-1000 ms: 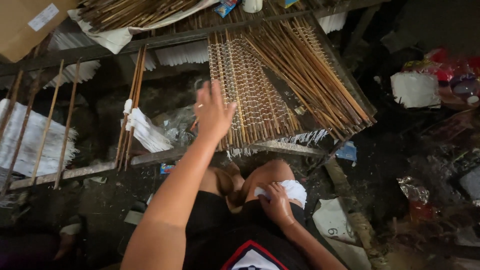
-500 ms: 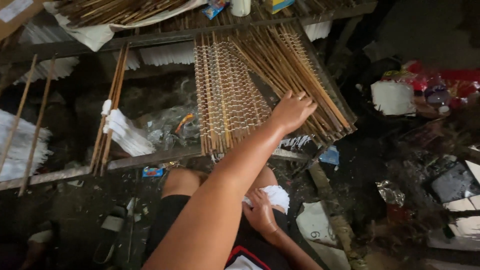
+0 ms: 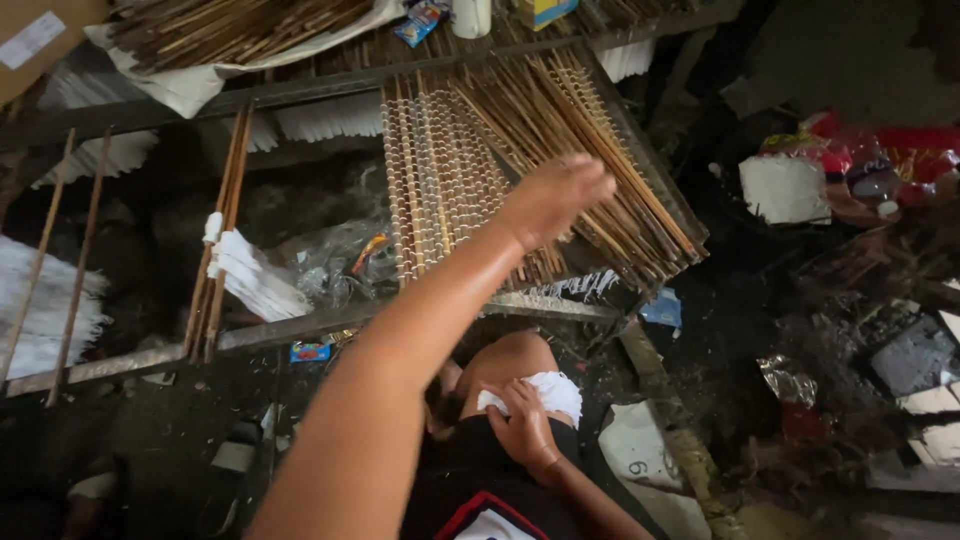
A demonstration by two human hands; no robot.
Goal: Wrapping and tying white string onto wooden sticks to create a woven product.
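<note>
My left hand reaches out, palm down, over a pile of loose thin brown sticks lying slanted on a rack. The hand is blurred, and whether its fingers close on a stick is unclear. Left of the hand, a row of sticks wrapped with white rings lies side by side on the same rack. My right hand rests on my bent knee and grips a small stack of white paper pieces.
The rack's metal rails run across in front of me. Two sticks with white paper fringes lean across them at the left. More stick bundles lie behind. Paper scraps, wrappers and bags litter the dark floor at the right.
My left hand has swung from the ringed sticks rightwards onto the loose brown sticks. The view has shifted slightly. My right hand has stayed on the knee with the paper.
</note>
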